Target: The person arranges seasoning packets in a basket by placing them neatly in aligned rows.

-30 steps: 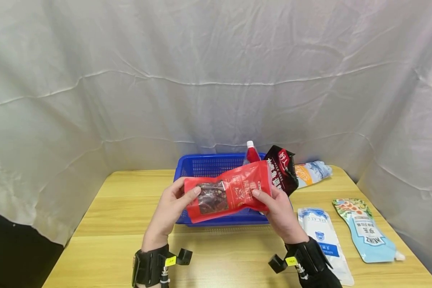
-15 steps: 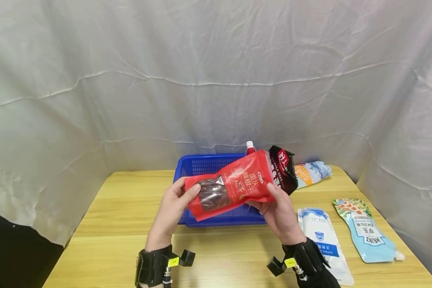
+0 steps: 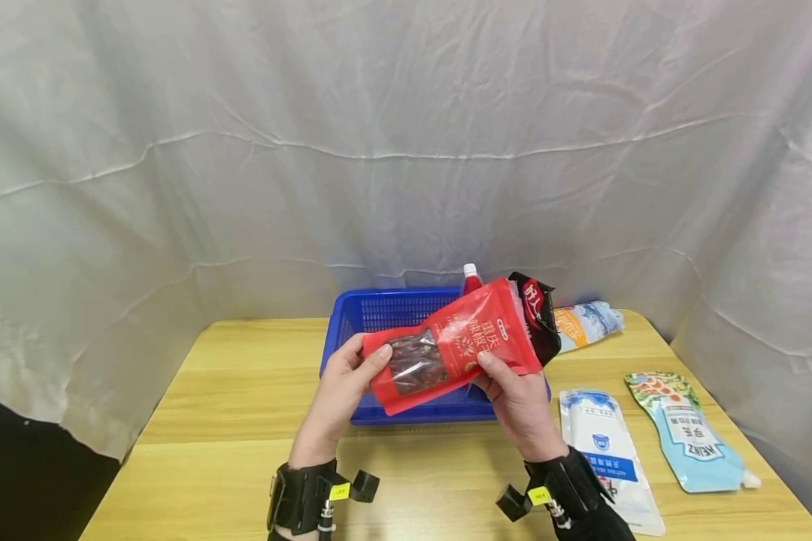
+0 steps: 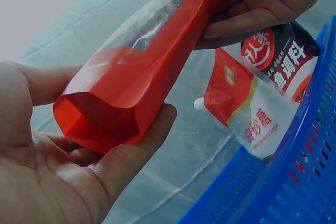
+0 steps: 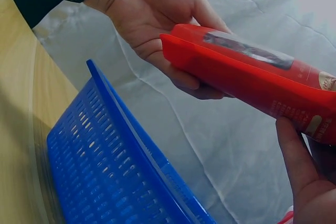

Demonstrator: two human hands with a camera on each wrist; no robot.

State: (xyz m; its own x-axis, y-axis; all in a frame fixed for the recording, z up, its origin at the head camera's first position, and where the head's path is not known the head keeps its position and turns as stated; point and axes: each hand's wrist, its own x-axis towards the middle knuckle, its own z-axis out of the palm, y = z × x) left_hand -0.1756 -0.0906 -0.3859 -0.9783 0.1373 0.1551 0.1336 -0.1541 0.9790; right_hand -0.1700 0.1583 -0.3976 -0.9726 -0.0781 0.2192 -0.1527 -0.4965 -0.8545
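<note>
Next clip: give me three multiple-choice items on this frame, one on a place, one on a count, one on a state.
1. Where is the red pouch?
A. flat on the table
B. in the air over the blue basket
C. behind the curtain

2. How many pouches lie flat on the table right of the basket, near the front edge?
A. two
B. none
C. five

3. How is the red pouch held?
A. by the left hand alone
B. by nobody
C. by the left hand and the right hand, one at each end

Answers:
1. B, the head view shows it lifted above the basket.
2. A, a white pouch and a Heinz pouch lie there.
3. C, both wrist views show fingers round each end.
</note>
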